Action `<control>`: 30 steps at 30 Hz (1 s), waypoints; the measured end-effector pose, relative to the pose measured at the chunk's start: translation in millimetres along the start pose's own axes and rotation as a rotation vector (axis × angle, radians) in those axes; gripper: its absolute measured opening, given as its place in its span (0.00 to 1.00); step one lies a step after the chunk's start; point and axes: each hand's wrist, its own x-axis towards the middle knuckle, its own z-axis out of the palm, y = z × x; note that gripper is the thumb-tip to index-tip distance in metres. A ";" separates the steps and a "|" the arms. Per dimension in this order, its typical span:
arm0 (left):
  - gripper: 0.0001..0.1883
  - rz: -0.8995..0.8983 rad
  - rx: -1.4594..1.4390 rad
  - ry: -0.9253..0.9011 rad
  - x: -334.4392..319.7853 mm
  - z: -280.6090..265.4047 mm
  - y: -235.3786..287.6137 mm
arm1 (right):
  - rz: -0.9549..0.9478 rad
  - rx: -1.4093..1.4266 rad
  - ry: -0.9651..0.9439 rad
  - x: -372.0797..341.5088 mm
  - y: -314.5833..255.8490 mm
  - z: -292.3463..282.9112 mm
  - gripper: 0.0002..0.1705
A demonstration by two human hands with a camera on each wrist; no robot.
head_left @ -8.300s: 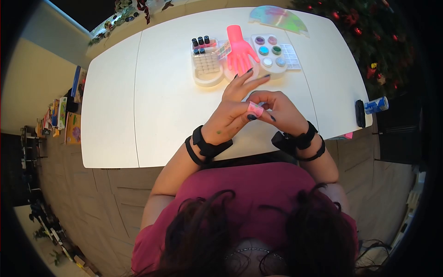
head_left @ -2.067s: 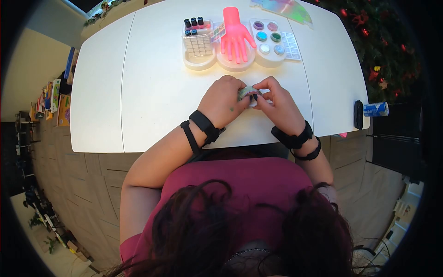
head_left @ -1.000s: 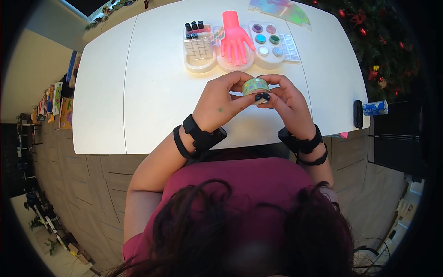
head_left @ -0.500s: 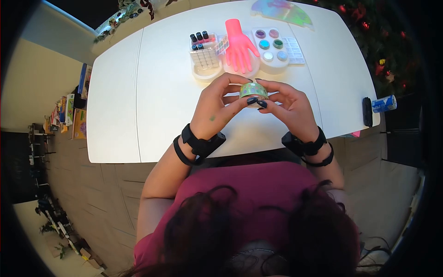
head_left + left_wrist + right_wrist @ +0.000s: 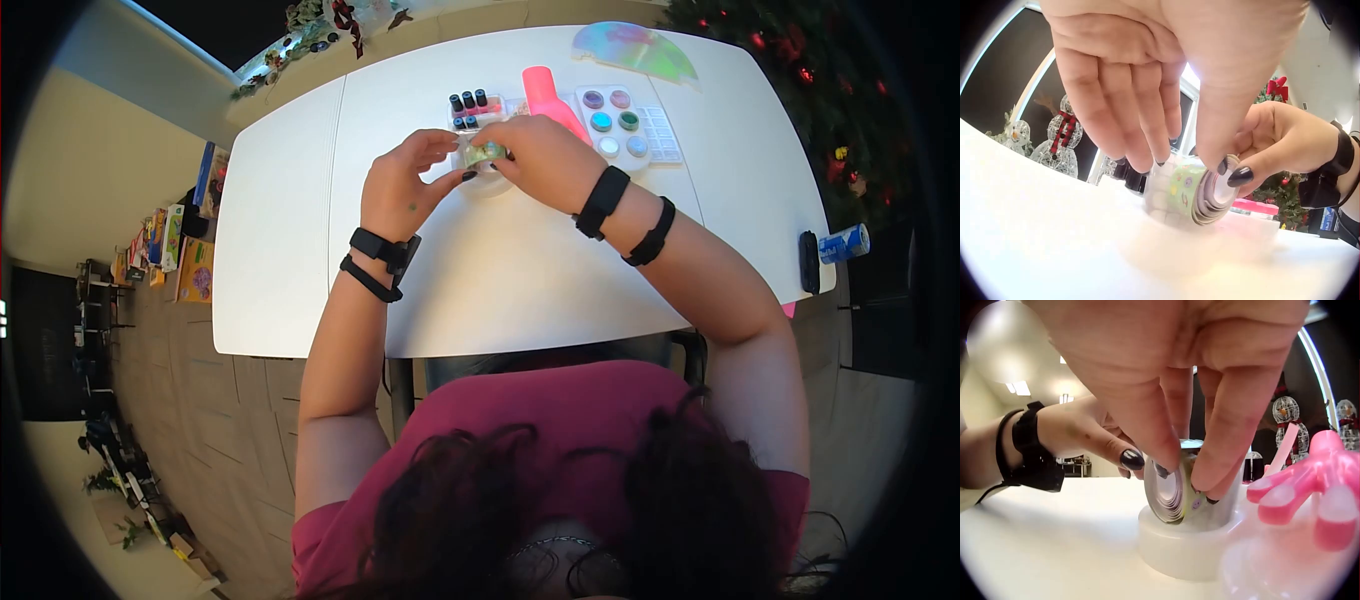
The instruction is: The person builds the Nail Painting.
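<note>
A green sticker roll point(image 5: 487, 153), a coiled strip printed with small pictures, stands on edge over the left round section of a white tray point(image 5: 1179, 553). My right hand point(image 5: 550, 160) pinches it from above, thumb at the coil's open side and fingers on its printed outside. My left hand point(image 5: 400, 190) is beside the roll with fingers straight. Its thumb point(image 5: 1113, 447) points toward the coil, a small gap apart in the right wrist view. Behind the roll is a clear gridded box point(image 5: 1159, 194). A pink model hand point(image 5: 1325, 465) rests to the right, partly covered by my right hand in the head view.
Dark-capped polish bottles point(image 5: 468, 100) stand behind the roll. Several powder pots point(image 5: 601, 121) sit in the tray's right section, with a clear compartment box point(image 5: 660, 135) beside it. An iridescent fan-shaped sheet point(image 5: 635, 50) lies at the back. A black case point(image 5: 809, 262) and blue can point(image 5: 845, 243) are at the right.
Both hands held the sticker roll over the table's front; it has moved forward and left to the tray. The left hand has let go and the right arm has reached across.
</note>
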 end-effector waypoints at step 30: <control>0.17 -0.162 0.346 0.119 -7.4 24.5 -2.2 | 0.059 -0.232 0.046 -9.9 -19.5 39.0 0.11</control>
